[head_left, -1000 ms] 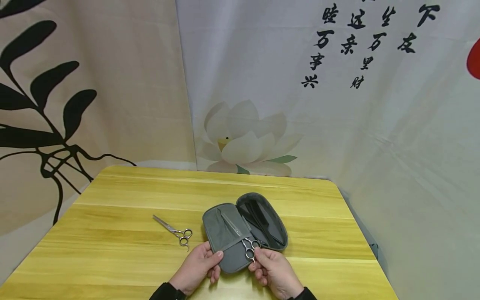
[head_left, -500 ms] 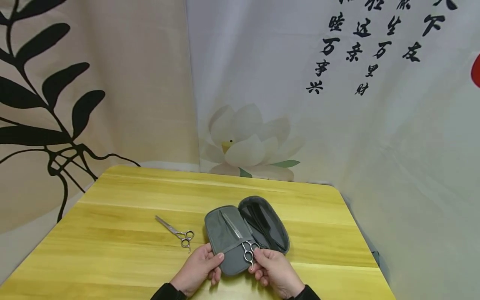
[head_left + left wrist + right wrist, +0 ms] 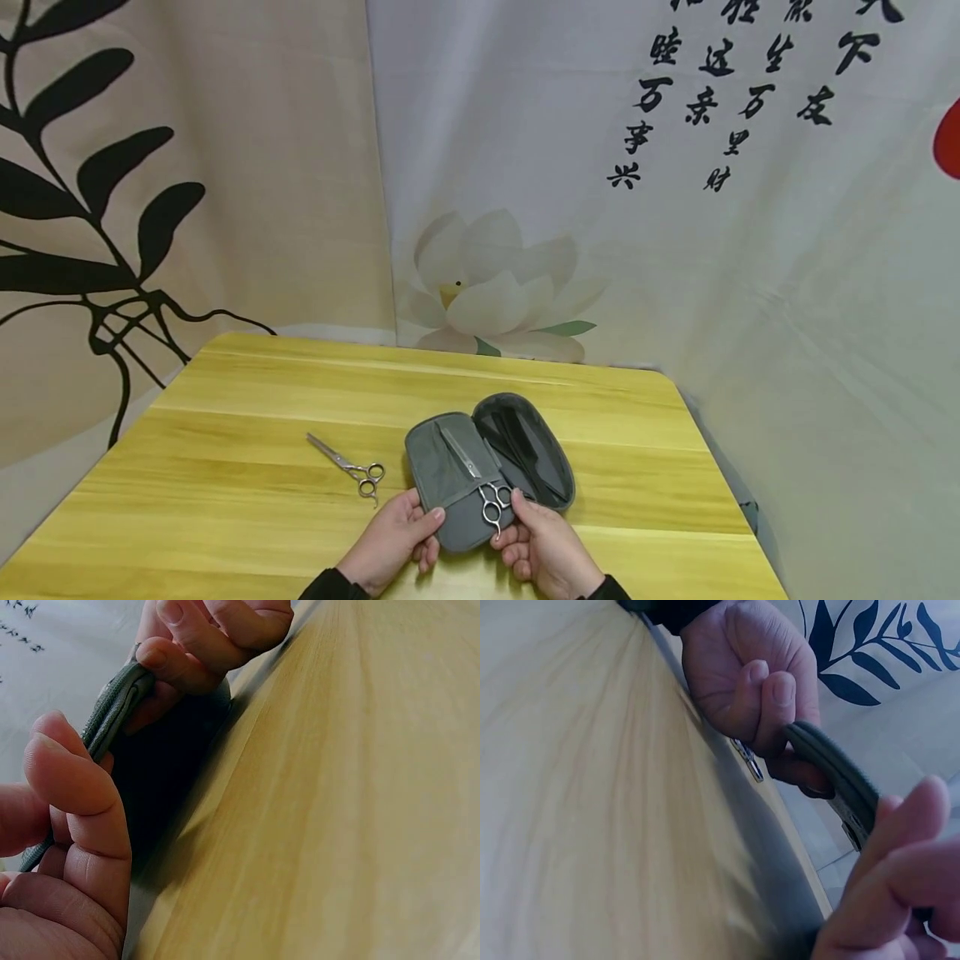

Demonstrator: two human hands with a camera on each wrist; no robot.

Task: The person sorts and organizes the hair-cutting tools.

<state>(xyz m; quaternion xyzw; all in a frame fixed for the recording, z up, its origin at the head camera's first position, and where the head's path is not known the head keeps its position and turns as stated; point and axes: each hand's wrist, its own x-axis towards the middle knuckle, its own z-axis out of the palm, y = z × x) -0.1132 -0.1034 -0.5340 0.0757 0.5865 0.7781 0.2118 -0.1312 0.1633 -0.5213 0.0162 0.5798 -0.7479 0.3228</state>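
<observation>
A grey zip case (image 3: pixel 457 525) lies unfolded, tilted up off the table toward me in the head view. My left hand (image 3: pixel 393 533) pinches its near left edge, thumb on top. At its near right edge my right hand (image 3: pixel 547 546) grips the case, thumb on top beside a finger ring and fingertips below. One pair of hair scissors (image 3: pixel 491 510) sits with its blades in the pocket of the flap, rings sticking out. Combs (image 3: pixel 521 446) fill the other half. Left of the case, a second pair of scissors (image 3: pixel 352 468) rests on the table.
A wood-grain table (image 3: pixel 247 533) carries everything. Behind it hangs a printed cloth (image 3: pixel 300 208) with leaves, a lotus and black characters. Its back edge (image 3: pixel 450 343) runs close to that cloth.
The scissors in the pocket have shifted slightly left, and the right hand has shifted left with them. The left hand stays at its edge. The head view has tipped a little.
</observation>
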